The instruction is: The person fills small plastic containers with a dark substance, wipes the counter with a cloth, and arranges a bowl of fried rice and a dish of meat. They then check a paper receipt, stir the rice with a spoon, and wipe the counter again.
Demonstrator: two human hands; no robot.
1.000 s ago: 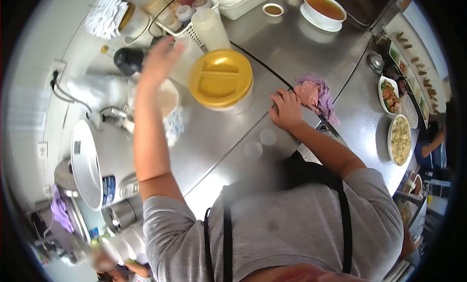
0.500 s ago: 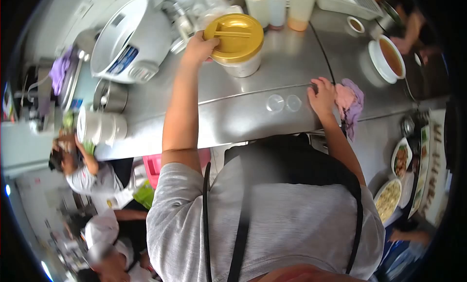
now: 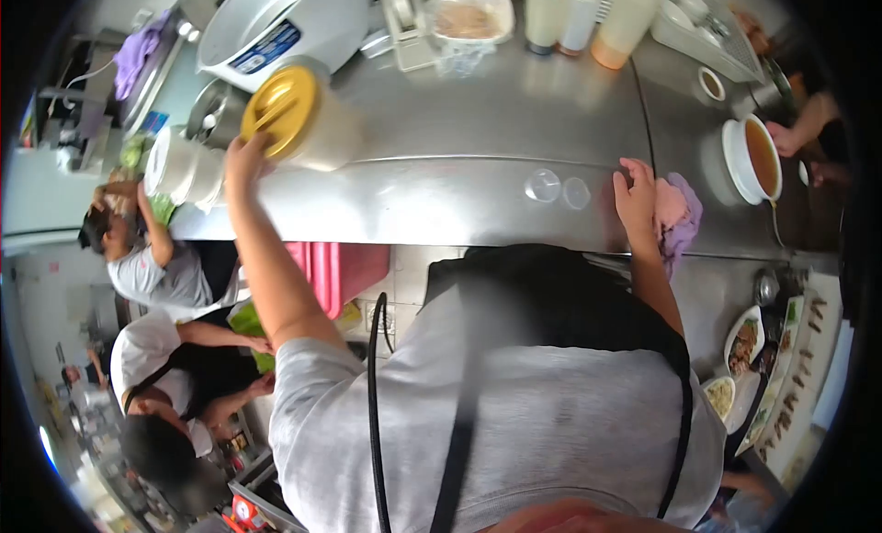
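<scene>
In the head view my left hand (image 3: pixel 246 164) is closed at the near edge of a gold-yellow lid (image 3: pixel 296 119) on a whitish plastic tub (image 3: pixel 333 136). The tub is blurred by motion and tilted, at the left of the steel counter; its contents are hidden. My right hand (image 3: pixel 636 200) lies at the counter's near edge with its fingers apart, next to a pink and purple cloth (image 3: pixel 672 207). Two small clear round plastic pieces (image 3: pixel 543 186) lie to the left of that hand.
A big silver-grey pot (image 3: pixel 317 37) stands behind the tub, with white buckets (image 3: pixel 175 168) at the left. Squeeze bottles (image 3: pixel 579 18) line the back. At right, a bowl of reddish broth (image 3: pixel 753 161) stands by another person's hand (image 3: pixel 785 138). Two people are behind at left.
My left hand has carried the lidded tub from the middle back of the counter leftwards and nearer, tilting it. My right hand stays beside the cloth. The camera view has shifted slightly.
</scene>
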